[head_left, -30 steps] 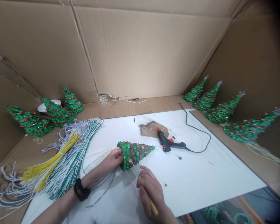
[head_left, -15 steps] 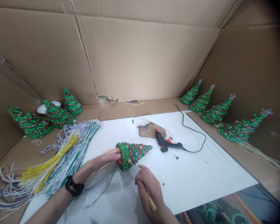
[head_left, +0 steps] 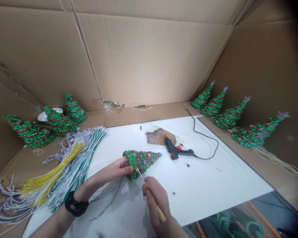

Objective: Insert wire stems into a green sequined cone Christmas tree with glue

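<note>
A small green Christmas tree (head_left: 139,160) with red garland lies on its side, its tip pointing right. My left hand (head_left: 120,167) grips it at the base, with the thumb on the outside and the other fingers partly hidden inside. My right hand (head_left: 156,196) is closed round the wooden handle of an awl (head_left: 160,214). The awl's thin metal shaft reaches up to the tree's near side, where its tip meets the green surface; how deep it goes I cannot tell. Dark wires (head_left: 108,195) trail from the tree's base toward my left forearm.
A black glue gun (head_left: 177,151) rests beside a piece of cardboard (head_left: 160,136) on the white board (head_left: 213,185). Bundles of yellow ties (head_left: 56,167) and green and white ties (head_left: 81,168) lie left. Finished-looking trees (head_left: 258,132) stand along both cardboard sides.
My left thumb has come over the outside of the tree's base. My right fingers have closed more tightly round the awl. The tree has hardly moved.
</note>
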`<control>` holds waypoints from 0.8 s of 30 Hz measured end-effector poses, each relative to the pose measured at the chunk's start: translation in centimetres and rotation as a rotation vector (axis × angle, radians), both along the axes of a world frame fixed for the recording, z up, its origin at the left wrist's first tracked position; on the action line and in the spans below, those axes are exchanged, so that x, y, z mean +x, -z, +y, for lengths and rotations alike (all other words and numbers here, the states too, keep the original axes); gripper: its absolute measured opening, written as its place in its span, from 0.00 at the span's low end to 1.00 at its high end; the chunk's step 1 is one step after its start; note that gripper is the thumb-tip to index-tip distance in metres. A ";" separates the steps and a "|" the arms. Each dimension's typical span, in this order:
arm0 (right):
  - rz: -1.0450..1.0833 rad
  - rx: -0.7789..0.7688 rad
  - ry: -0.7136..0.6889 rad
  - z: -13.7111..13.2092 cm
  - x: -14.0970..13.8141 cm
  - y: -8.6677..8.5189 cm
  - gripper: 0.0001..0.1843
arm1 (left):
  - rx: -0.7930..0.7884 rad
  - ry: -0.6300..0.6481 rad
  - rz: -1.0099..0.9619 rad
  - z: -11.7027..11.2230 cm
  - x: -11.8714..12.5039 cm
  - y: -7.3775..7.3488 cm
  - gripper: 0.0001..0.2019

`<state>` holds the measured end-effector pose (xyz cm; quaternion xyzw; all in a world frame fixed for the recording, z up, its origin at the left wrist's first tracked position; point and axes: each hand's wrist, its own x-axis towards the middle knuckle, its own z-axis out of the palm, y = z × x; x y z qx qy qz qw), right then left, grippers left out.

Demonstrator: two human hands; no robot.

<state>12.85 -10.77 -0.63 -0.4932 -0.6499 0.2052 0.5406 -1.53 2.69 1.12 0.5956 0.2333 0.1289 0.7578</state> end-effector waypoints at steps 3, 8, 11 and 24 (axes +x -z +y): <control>-0.012 -0.015 -0.008 0.0 0.0 -0.2 0.10 | 0.002 0.006 0.010 0.0 0.0 0.1 0.25; -0.034 -0.002 -0.030 0.0 0.1 -0.2 0.09 | 0.009 0.018 0.032 0.0 0.0 0.1 0.24; -0.030 0.004 -0.043 0.0 0.1 0.0 0.09 | 0.034 0.017 0.045 0.0 0.0 0.1 0.24; -0.032 0.007 -0.053 0.3 0.2 0.1 0.09 | 0.016 -0.039 0.026 -0.5 0.2 -0.1 0.25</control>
